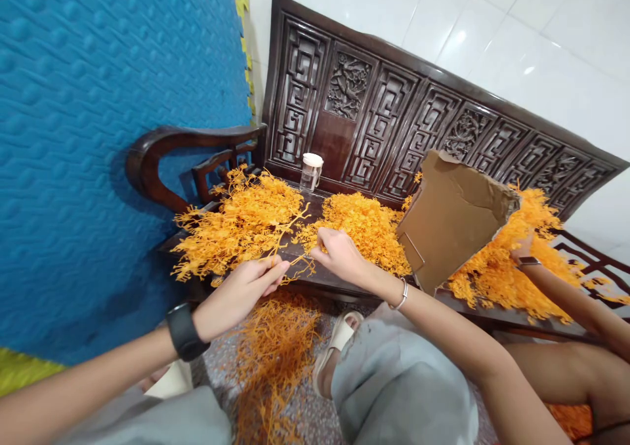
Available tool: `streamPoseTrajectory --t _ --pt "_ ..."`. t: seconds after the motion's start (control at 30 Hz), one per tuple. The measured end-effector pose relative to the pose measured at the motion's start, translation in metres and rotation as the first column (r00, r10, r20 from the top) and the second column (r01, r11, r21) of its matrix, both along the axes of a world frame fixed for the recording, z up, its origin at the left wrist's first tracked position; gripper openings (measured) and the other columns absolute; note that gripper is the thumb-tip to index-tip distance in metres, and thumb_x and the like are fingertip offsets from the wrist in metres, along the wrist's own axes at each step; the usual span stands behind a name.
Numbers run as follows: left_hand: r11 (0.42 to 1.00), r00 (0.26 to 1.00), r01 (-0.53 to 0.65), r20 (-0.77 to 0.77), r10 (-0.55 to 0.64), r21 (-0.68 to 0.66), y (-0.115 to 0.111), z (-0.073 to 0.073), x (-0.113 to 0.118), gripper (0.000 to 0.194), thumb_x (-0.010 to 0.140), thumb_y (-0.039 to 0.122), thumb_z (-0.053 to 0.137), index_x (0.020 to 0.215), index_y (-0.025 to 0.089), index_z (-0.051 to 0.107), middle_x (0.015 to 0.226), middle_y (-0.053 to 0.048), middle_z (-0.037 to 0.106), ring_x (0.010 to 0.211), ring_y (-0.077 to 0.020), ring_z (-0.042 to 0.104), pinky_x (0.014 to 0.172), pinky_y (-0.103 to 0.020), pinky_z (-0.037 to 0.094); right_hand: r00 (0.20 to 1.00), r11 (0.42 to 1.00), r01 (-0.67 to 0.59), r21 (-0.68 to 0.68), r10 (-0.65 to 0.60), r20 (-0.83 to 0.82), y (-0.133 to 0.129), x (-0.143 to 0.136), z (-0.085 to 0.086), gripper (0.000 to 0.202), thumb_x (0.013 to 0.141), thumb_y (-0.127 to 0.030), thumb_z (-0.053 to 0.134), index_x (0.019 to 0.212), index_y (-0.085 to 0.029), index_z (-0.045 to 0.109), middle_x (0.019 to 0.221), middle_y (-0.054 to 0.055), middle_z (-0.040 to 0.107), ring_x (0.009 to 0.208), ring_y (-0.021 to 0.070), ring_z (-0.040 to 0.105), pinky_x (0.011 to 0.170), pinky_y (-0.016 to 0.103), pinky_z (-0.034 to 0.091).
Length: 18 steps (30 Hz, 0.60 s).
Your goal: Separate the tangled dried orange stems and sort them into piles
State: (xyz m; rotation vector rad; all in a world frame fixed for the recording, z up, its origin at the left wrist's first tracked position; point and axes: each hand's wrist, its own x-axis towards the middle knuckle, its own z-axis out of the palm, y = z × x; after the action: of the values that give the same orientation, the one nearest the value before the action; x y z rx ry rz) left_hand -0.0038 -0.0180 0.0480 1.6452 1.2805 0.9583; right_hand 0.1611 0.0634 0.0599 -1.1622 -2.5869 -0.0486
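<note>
Both hands pinch one orange sprig [290,251]: left hand [241,291], right hand [339,254]. Stripped stems on floor [270,353]; big piles [236,225] left, I'd judge.

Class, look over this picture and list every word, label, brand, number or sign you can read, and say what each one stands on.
There is no readable text.
The cardboard piece is plain brown, with no print showing.
The clear jar with a white lid shows no label.
The black wristband on the left hand shows no lit face or digits.
The bench back bears carved patterns only, no letters.
The right hand pinches an orange sprig, unmarked.
</note>
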Motion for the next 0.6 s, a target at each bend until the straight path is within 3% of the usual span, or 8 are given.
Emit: streamPoseTrajectory --t 0.13,0.2,0.27,0.3,0.37,0.43,0.5,0.6 --pt "1.000 1.000 -0.010 0.006 0.010 -0.011 -0.003 0.001 -0.001 0.041 0.072 0.057 0.038 0.053 0.021 0.034 0.051 0.005 0.032 0.049 -0.0107 0.031 0.048 -0.023 0.031 1.000 0.999 0.014 0.049 -0.014 0.006 0.008 0.004 -0.001 0.008 0.077 -0.022 0.045 0.072 -0.016 0.045 0.068 0.002 0.051 0.061 0.0111 0.043 0.063 0.023 0.029" --pt "0.997 0.998 -0.057 0.026 0.058 -0.044 -0.007 0.003 -0.010 0.043 0.068 0.059 0.041 0.051 0.021 0.033 0.049 0.005 0.030 0.047 -0.0103 0.029 0.046 -0.024 0.030 0.990 0.989 0.138 0.059 -0.136 -0.047 0.023 0.024 -0.003 0.008 0.075 -0.021 0.046 0.070 -0.016 0.044 0.066 0.002 0.051 0.060 0.0116 0.042 0.061 0.024 0.030" --pt "0.988 0.990 -0.131 0.036 0.134 -0.077 -0.012 0.006 -0.024 0.043 0.065 0.060 0.045 0.049 0.021 0.035 0.048 0.005 0.029 0.045 -0.0102 0.029 0.043 -0.024 0.029 0.923 0.937 0.347 -0.025 -0.347 -0.169 0.040 0.053 -0.006 0.010 0.073 -0.021 0.045 0.065 -0.016 0.043 0.058 0.001 0.047 0.055 0.0107 0.039 0.056 0.023 0.029" --pt "0.980 0.982 -0.184 0.030 0.186 -0.074 -0.014 0.008 -0.031 0.043 0.065 0.060 0.045 0.048 0.021 0.037 0.047 0.004 0.031 0.044 -0.0104 0.029 0.042 -0.024 0.028 0.884 0.921 0.383 -0.071 -0.387 -0.262 0.047 0.068 -0.008 0.012 0.074 -0.024 0.044 0.063 -0.017 0.043 0.056 0.000 0.045 0.053 0.0105 0.038 0.055 0.023 0.029" --pt "0.965 0.965 -0.259 0.032 0.261 -0.044 -0.016 0.011 -0.042 0.044 0.065 0.060 0.046 0.046 0.021 0.038 0.046 0.003 0.033 0.044 -0.0108 0.031 0.042 -0.025 0.027 0.832 0.934 0.292 -0.205 -0.354 -0.428 0.057 0.088 -0.011 0.015 0.073 -0.028 0.045 0.063 -0.017 0.043 0.057 -0.001 0.045 0.055 0.0105 0.039 0.055 0.023 0.031" --pt "0.960 0.959 -0.277 0.048 0.278 -0.035 -0.015 0.011 -0.045 0.043 0.066 0.059 0.046 0.048 0.021 0.039 0.048 0.003 0.035 0.046 -0.0106 0.032 0.044 -0.024 0.028 0.807 0.922 0.069 -0.380 -0.275 -0.522 0.058 0.093 -0.013 0.019 0.071 -0.035 0.048 0.066 -0.016 0.048 0.060 -0.001 0.046 0.057 0.0104 0.042 0.056 0.023 0.033" --pt "0.970 0.971 -0.229 0.045 0.233 -0.078 -0.012 0.006 -0.042 0.045 0.064 0.061 0.046 0.046 0.020 0.039 0.046 0.004 0.036 0.044 -0.0099 0.031 0.043 -0.024 0.027 0.782 0.848 -0.117 -0.517 -0.242 -0.575 0.053 0.087 -0.013 0.025 0.069 -0.040 0.052 0.070 -0.015 0.051 0.062 -0.002 0.047 0.058 0.0098 0.043 0.057 0.023 0.034" --pt "0.960 0.980 -0.181 0.046 0.195 -0.214 -0.010 -0.005 -0.037 0.046 0.062 0.062 0.048 0.048 0.020 0.041 0.044 0.004 0.037 0.041 -0.0087 0.030 0.040 -0.023 0.023 0.740 0.763 -0.223 -0.607 -0.273 -0.614 0.046 0.073 -0.011 0.027 0.067 -0.041 0.057 0.070 -0.015 0.054 0.064 -0.002 0.049 0.059 0.0086 0.043 0.059 0.023 0.035"
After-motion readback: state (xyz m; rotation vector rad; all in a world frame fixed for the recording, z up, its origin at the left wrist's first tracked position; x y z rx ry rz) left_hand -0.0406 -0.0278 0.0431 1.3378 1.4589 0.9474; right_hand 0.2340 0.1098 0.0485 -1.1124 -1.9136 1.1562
